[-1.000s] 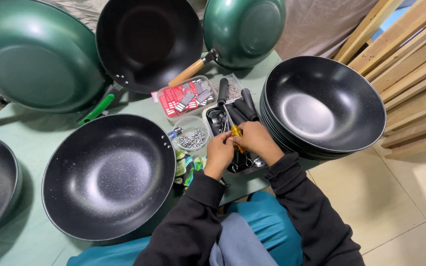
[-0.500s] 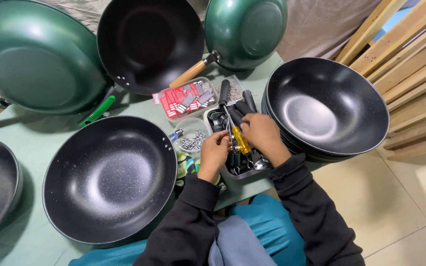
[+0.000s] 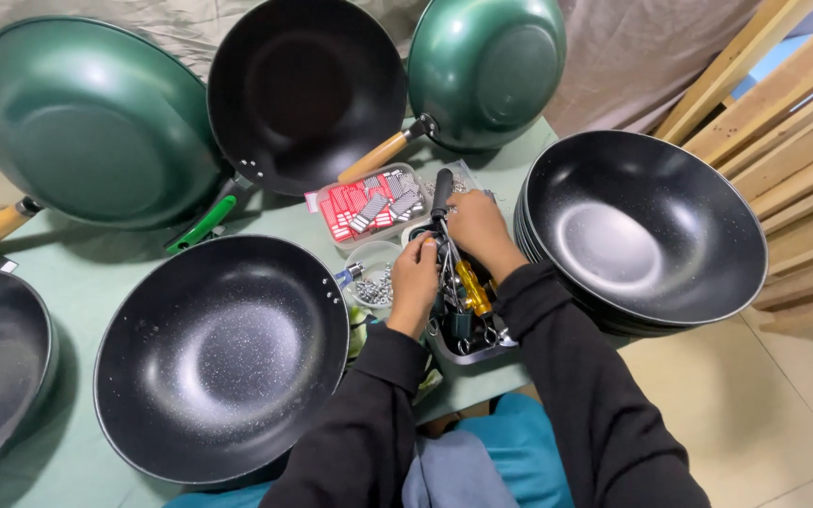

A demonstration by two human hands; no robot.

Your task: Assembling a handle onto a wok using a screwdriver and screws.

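My left hand (image 3: 416,280) reaches into a grey tray (image 3: 463,353) of small tools, its fingertips pinched on a thin metal part (image 3: 445,259). My right hand (image 3: 478,230) lies curled over the tray's far end, right beside a black handle (image 3: 441,193); whether it grips anything is hidden. A yellow-handled screwdriver (image 3: 472,288) lies in the tray between my wrists. A round clear tub of screws (image 3: 374,282) stands just left of my left hand.
A handleless black wok (image 3: 223,353) sits at the left front, and a stack of black woks (image 3: 646,226) at the right. Green woks (image 3: 96,122) (image 3: 491,66) and a black one (image 3: 303,89) lean at the back. A tub of red packets (image 3: 364,207) stands nearby; wooden slats (image 3: 783,122) are at right.
My right hand has let go of the yellow screwdriver, which now lies in the tray, and has moved to the tray's far end. My left hand has reached into the tray.
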